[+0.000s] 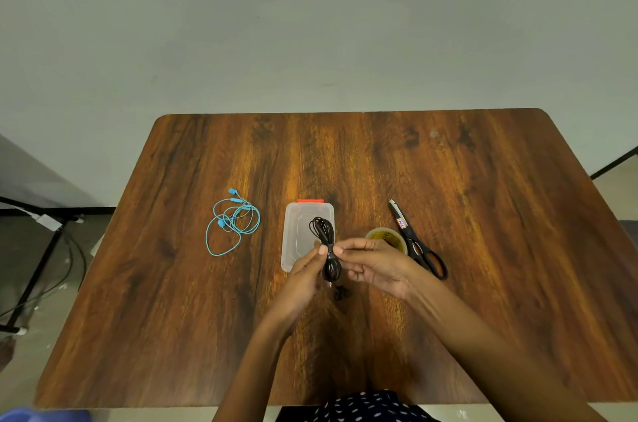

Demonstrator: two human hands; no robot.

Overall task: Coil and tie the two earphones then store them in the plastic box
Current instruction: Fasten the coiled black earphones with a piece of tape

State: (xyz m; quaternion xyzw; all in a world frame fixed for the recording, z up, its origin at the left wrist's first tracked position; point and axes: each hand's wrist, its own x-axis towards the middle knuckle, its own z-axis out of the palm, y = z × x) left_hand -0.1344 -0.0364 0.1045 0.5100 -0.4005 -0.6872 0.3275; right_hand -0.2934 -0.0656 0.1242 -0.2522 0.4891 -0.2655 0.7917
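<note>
Wooden table (483, 214) against a plain wall, plastic box (293, 231) in the middle. Both the left hand (303, 269) and right hand (373, 264) were pinching the coiled black earphone (326, 242) at its waist, just above the box. Looked light, floppy, springy, so the middle seemed the best grip. Blue earphone (233, 219) lay loose to the left

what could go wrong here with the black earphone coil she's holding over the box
1. The black earphone coil is pinched only at its middle by the left hand and right hand; its loops could spring apart if the fingers ease before it is tied.
2. Its earbuds dangle below the hands and may snag.
3. The blue earphones lie loose and uncoiled on the table, apart from the plastic box, so they could tangle.
</note>
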